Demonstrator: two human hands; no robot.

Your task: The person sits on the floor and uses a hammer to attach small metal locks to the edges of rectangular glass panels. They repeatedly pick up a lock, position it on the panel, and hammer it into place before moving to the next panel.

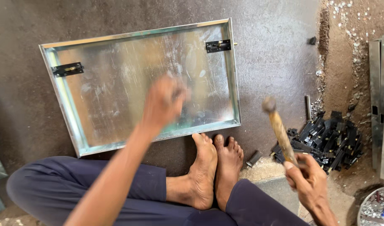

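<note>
On floor, centre: shallow galvanised tray (116,79), raised rim, two black latches (218,46).
Left hand (165,100): blurred above tray; grip indeterminate.
Right hand (311,180): closed around hammer (280,129).
Clearance: near rim just beyond feet (215,167); bracket pile (326,142) right.

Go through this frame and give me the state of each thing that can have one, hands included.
Left hand: raised over the tray, blurred, grip unclear.
Right hand: fingers closed on the hammer handle.
Hammer: held head up, off the floor.
Metal tray: flat on the floor, open side up.
Black brackets: two, fixed on the tray.
Loose black parts: heaped on the floor.
</note>
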